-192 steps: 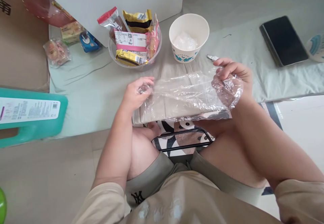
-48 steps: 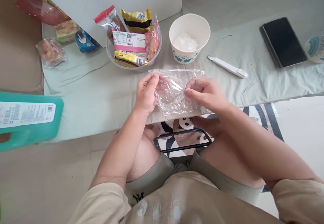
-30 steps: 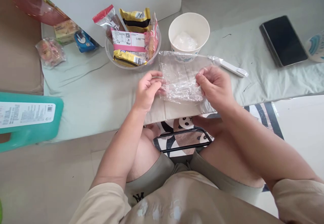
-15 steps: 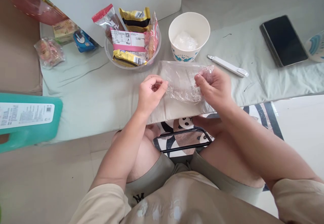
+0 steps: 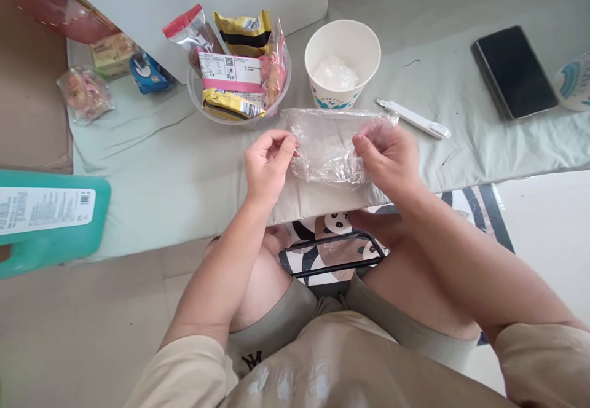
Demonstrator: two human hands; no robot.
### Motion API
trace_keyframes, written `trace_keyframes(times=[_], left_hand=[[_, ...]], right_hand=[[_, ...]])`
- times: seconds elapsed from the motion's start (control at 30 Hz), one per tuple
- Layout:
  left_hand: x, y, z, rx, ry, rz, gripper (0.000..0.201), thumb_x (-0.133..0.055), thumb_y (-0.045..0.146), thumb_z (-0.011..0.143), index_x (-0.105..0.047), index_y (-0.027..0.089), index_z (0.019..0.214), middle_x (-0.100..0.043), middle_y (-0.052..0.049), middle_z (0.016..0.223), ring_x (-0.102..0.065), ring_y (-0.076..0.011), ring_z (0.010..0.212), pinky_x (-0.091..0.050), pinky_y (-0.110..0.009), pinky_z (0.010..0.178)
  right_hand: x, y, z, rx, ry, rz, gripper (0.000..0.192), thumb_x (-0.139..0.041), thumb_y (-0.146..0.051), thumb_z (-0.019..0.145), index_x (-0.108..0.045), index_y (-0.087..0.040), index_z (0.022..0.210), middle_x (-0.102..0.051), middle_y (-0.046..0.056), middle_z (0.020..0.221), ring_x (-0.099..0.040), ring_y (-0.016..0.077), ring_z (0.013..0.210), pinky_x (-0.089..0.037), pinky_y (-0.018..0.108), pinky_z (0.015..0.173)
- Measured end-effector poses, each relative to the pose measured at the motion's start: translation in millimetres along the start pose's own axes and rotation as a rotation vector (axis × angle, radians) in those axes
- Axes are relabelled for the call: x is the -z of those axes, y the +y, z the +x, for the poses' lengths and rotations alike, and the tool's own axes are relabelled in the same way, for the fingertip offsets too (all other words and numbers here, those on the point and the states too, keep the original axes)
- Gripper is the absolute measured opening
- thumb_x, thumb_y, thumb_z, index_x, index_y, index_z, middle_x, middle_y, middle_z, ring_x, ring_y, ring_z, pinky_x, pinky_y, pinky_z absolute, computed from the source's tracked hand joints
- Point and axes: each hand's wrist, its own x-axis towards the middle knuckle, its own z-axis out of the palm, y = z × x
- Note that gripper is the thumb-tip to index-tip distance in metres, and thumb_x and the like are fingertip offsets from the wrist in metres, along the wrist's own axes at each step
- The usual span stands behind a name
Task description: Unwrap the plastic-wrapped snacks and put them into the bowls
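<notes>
- The clear plastic film (image 5: 328, 149) hung stretched between both hands, above the cloth-covered table edge (image 5: 184, 180).
- The left hand (image 5: 266, 165) pinched its nine-o'clock edge with closed fingertips.
- The right hand (image 5: 389, 162) gripped the three-o'clock edge, fingers curled shut.
- A paper cup (image 5: 342, 64) stood at twelve o'clock of the film.

The film (image 5: 329, 150) pinched between the left hand (image 5: 267, 165) and the right hand (image 5: 389, 159) is clear and colourless. The cloth (image 5: 184, 162) is pale grey-green. The cup (image 5: 342, 67) is white with a blue leaf print low on its wall. The bowl (image 5: 198, 98) is clear; the packets (image 5: 235, 64) in it are yellow-and-black, pink-and-white and red-topped. The pen (image 5: 413, 119) is white, the phone (image 5: 514, 71) black. At the cloth's left edge the jug (image 5: 50, 217) is teal with a white label. The mat (image 5: 341, 227) shows black-and-white pandas.
</notes>
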Motion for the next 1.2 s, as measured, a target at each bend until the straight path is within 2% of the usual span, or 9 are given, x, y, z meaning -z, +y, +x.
trace_keyframes(times=[0.2,0.33,0.43,0.53,0.63,0.87,0.97,1.1,1.2], left_hand=[[2.4,5,2,0.167,-0.058,-0.139,0.033,-0.08,0.043,0.08,-0.055,0.022,0.074,-0.068,0.001,0.075,-0.066,-0.0102,0.068,-0.05,-0.018,0.053],[3.5,12,2,0.405,-0.21,-0.241,0.048,-0.088,0.052,0.07,-0.055,0.024,0.092,-0.075,0.0,0.084,-0.076,-0.0152,0.076,-0.057,-0.021,0.056],[3.5,15,1,0.517,-0.316,-0.269,0.061,-0.096,0.044,0.059,-0.059,0.023,0.102,-0.076,-0.001,0.082,-0.075,-0.0156,0.069,-0.057,-0.021,0.054],[2.9,15,1,0.523,-0.327,-0.249,0.049,-0.096,0.034,0.058,-0.064,0.019,0.092,-0.069,0.003,0.066,-0.066,-0.0092,0.053,-0.049,-0.017,0.046],[3.1,14,2,0.503,-0.315,-0.255,0.039,-0.094,0.03,0.059,-0.066,0.017,0.082,-0.065,0.005,0.06,-0.057,-0.005,0.046,-0.043,-0.015,0.042],[6.8,8,4,0.465,-0.281,-0.237,0.033,-0.092,0.026,0.061,-0.068,0.018,0.083,-0.058,0.007,0.057,-0.052,-0.0042,0.045,-0.038,-0.016,0.043],[7.5,7,5,0.448,-0.279,-0.253,0.033,-0.092,0.025,0.061,-0.067,0.018,0.082,-0.056,0.008,0.057,-0.05,-0.0039,0.046,-0.035,-0.016,0.043],[7.1,8,5,0.446,-0.274,-0.34,0.031,-0.09,0.028,0.066,-0.067,0.019,0.084,-0.053,0.008,0.06,-0.052,-0.0043,0.052,-0.043,-0.016,0.049],[6.2,10,4,0.477,-0.279,-0.376,0.032,-0.09,0.031,0.069,-0.063,0.02,0.081,-0.063,0.005,0.075,-0.065,-0.0068,0.068,-0.056,-0.017,0.06]], right_hand=[[1,0,0,0.039,0.021,-0.144,0.032,-0.075,-0.045,0.089,-0.058,-0.025,0.071,-0.059,-0.001,0.062,-0.048,0.0146,0.056,-0.04,0.034,0.055],[0,0,-1,0.032,0.003,-0.202,0.032,-0.075,-0.042,0.089,-0.055,-0.027,0.068,-0.052,-0.002,0.058,-0.044,0.0156,0.055,-0.039,0.035,0.056],[0,1,-1,0.033,0.007,-0.21,0.031,-0.074,-0.041,0.09,-0.055,-0.027,0.069,-0.051,-0.003,0.059,-0.043,0.0159,0.056,-0.039,0.035,0.058],[0,0,0,0.027,0.02,-0.207,0.031,-0.074,-0.037,0.089,-0.053,-0.027,0.068,-0.049,-0.003,0.059,-0.042,0.0154,0.056,-0.038,0.034,0.058],[1,0,0,0.022,0.028,-0.21,0.032,-0.072,-0.034,0.088,-0.051,-0.026,0.065,-0.048,-0.003,0.059,-0.042,0.0152,0.057,-0.037,0.034,0.058],[7,0,4,0.051,0.045,-0.178,0.027,-0.072,-0.039,0.089,-0.057,-0.025,0.071,-0.057,-0.002,0.062,-0.048,0.0143,0.058,-0.038,0.034,0.058],[8,1,5,0.04,0.054,-0.128,0.031,-0.075,-0.045,0.089,-0.058,-0.025,0.071,-0.06,0.0,0.064,-0.049,0.015,0.058,-0.039,0.034,0.057],[8,2,6,0.042,0.027,-0.078,0.037,-0.076,-0.05,0.087,-0.055,-0.026,0.069,-0.057,0.001,0.063,-0.047,0.0155,0.057,-0.037,0.034,0.054],[7,1,4,0.037,0.011,-0.086,0.038,-0.073,-0.051,0.088,-0.053,-0.026,0.069,-0.054,0.0,0.062,-0.045,0.0147,0.056,-0.037,0.034,0.054]])
